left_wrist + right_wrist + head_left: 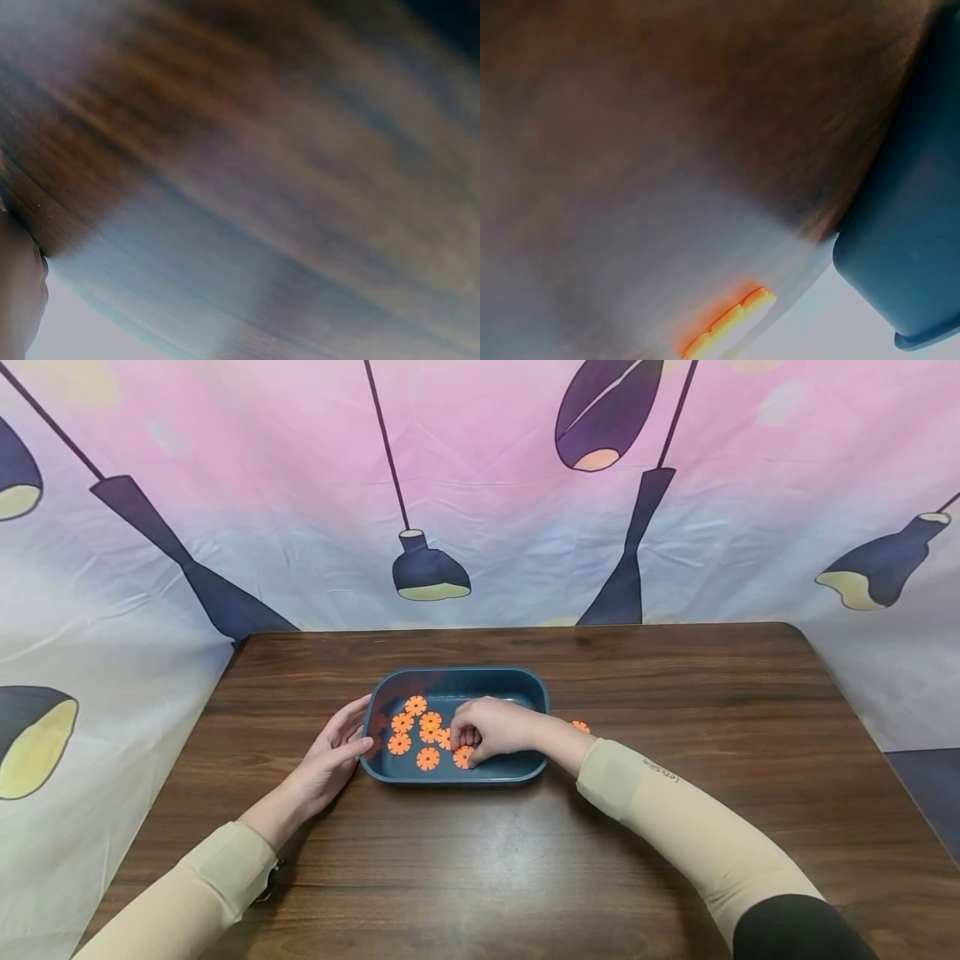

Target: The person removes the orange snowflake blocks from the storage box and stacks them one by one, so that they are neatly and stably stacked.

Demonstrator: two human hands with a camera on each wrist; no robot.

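Observation:
A blue rectangular tray [457, 779] with rounded corners stands on the table. Several orange notched discs [428, 758], like flower-shaped building pieces, lie in its left and middle part. My left hand [327, 762] holds the tray's left end, its thumb at the rim and its fingers along the outer wall. Inside the tray, my right hand [497, 727] has its fingers curled down and pinches an orange disc [462, 757] between thumb and fingers; the hand hides part of that disc. In the left wrist view only a sliver of skin [19, 292] shows.
One more orange disc [581, 726] lies on the brown wooden table [480, 868], outside the tray's right side and partly behind my right forearm. The right wrist view shows a disc [731, 322] near the tray's outer wall [907, 225]. A printed cloth [510, 527] hangs behind the table.

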